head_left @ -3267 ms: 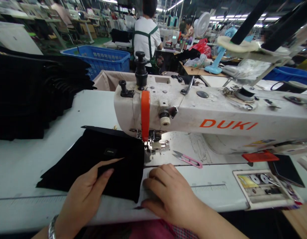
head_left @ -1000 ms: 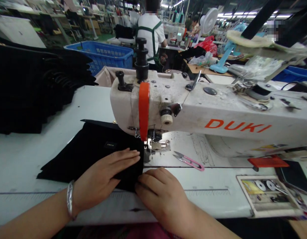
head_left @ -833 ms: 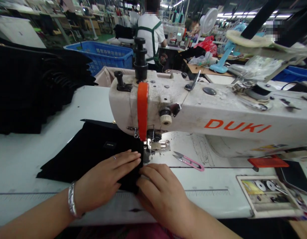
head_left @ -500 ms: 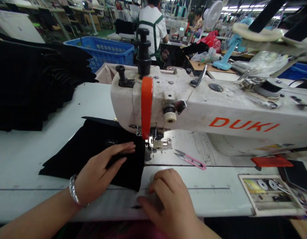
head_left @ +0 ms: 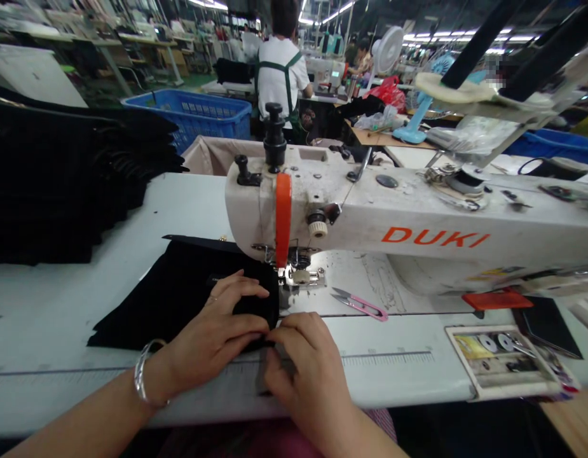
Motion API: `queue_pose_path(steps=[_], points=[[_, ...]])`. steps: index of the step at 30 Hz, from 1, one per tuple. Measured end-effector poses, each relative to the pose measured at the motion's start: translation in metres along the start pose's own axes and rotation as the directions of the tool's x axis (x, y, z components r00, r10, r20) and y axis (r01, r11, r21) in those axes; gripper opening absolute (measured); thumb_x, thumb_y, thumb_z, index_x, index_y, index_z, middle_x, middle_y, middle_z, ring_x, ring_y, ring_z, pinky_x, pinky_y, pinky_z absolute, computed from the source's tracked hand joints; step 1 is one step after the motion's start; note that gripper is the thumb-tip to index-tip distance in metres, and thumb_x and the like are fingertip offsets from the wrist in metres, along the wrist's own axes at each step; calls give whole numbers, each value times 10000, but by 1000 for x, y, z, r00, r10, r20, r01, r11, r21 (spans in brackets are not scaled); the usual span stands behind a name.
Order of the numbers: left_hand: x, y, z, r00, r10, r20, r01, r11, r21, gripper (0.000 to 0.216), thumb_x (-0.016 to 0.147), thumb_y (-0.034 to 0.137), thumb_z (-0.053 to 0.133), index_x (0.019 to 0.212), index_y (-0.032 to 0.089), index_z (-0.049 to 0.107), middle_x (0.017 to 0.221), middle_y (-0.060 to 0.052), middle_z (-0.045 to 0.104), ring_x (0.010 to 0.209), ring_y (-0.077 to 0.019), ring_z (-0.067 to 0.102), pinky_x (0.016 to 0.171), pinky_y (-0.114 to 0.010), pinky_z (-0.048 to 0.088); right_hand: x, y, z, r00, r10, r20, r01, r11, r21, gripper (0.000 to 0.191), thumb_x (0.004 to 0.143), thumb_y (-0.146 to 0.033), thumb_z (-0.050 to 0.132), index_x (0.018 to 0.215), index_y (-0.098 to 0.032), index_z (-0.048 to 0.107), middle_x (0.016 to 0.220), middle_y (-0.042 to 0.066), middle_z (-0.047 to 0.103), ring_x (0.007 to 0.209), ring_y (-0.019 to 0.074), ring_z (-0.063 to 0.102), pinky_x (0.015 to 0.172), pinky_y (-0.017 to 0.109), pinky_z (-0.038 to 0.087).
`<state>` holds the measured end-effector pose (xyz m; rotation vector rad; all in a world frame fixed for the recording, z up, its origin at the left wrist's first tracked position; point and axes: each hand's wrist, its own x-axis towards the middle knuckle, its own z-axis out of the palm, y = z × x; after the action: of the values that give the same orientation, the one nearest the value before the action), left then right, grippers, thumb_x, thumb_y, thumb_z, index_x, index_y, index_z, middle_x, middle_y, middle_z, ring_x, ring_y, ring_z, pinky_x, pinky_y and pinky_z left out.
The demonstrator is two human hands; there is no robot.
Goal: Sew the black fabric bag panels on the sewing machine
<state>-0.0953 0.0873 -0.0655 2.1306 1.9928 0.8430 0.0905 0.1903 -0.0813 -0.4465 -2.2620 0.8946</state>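
Note:
A black fabric piece (head_left: 174, 299) with a small label lies on the white table, its right edge beside the presser foot (head_left: 300, 277) of a white DUKI sewing machine (head_left: 417, 235). My left hand (head_left: 212, 340) rests on the fabric's near right corner, fingers curled and pressing down. My right hand (head_left: 303, 375) meets it there, its fingers pinching the fabric's near edge just in front of the needle plate.
Pink thread snips (head_left: 360, 305) lie right of the presser foot. A tray of bobbins (head_left: 503, 359) and a dark phone (head_left: 548, 324) sit at the right. A tall stack of black fabric (head_left: 60, 184) stands at the left. Behind are a blue crate (head_left: 198, 114) and a person in a white shirt (head_left: 281, 73).
My right hand moved up from the table edge to the fabric's near corner. My left hand curled its fingers and drew in beside it. The fabric shifted slightly right.

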Motion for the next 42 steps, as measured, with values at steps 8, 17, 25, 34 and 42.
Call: queue_pose_path(steps=[8,17,25,34,42], points=[[0,4,-3,993,-117,32,119,991,-65,189,998,201,460,907,213,625,1223,-77,486,1269,-275,416,1098,-483,395,13,-2,-4,986,116,118,-130,984,119,234,744,-11,641,894,-186,679,963,43,635,933,208,575,807,343,492],[0,7,-3,992,-111,66,117,989,-94,225,1024,193,425,920,214,623,1172,-64,502,1151,-230,482,993,-382,461,18,1,-22,962,-55,267,-8,973,231,320,795,15,623,991,-224,709,989,7,718,965,200,589,887,377,456],[-2,7,-2,993,-100,60,107,985,-134,217,1026,161,408,956,215,606,1124,-51,465,1057,-202,481,922,-344,438,16,11,-17,969,-68,238,24,983,182,287,827,5,569,973,-201,705,995,30,708,938,201,592,846,356,467],[-7,3,3,997,-68,-34,61,982,-181,190,1021,138,457,1110,242,588,1146,-47,514,1098,-190,520,956,-340,459,18,11,-28,945,-63,321,4,983,181,178,799,-118,811,871,-210,678,918,-9,689,918,187,597,872,353,434],[-10,-2,7,983,-145,-113,129,981,-144,433,1015,247,559,1438,275,468,1043,-17,573,960,-159,607,892,-289,535,0,20,-34,907,-256,335,294,954,-67,205,1009,-169,567,1201,-201,633,886,26,686,827,202,546,748,366,408]])
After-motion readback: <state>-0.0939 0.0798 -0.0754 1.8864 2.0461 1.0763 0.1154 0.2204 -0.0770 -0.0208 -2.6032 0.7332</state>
